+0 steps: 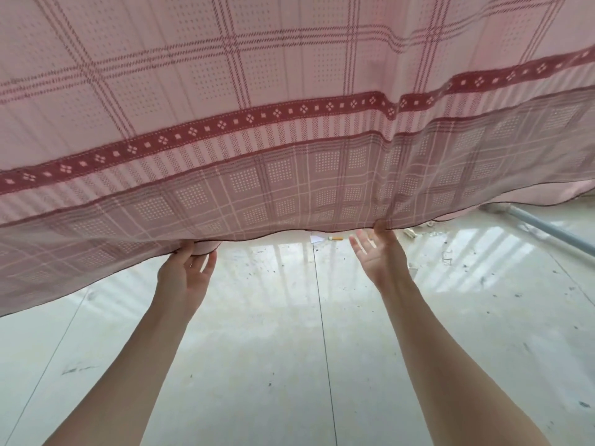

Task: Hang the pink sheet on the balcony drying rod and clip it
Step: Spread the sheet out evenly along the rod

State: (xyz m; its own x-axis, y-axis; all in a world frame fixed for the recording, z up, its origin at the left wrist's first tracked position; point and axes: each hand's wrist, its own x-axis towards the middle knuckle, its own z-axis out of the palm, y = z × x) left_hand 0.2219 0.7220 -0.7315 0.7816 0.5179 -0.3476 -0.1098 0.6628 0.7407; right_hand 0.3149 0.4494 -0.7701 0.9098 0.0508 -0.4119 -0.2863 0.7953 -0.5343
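Pale glossy floor tiles (289, 333), scuffed and speckled with dirt, fill the lower half of the head view, with window light reflected on them. Above hangs the pink sheet (257, 75), checked and crossed by a dark red patterned band; it appears already draped in two layers, the nearer layer ending in a wavy lower hem just above the hands. The drying rod itself lies outside the view, so its contact with the sheet cannot be confirmed. A grey pipe (547, 230) lies on the floor at right, and a small orange-tipped object (336, 238), too small to identify, rests near the far tiles.

The left hand (183, 272) grasps the lower hem, fingers curled around the cloth edge. The right hand (378, 255) is spread, palm showing, only its thumb touching the hem; whether it pinches any cloth cannot be told.

Judged progress: hanging seems largely done, with the hem being evened or smoothed. No clip is visible, so clipping appears to remain.
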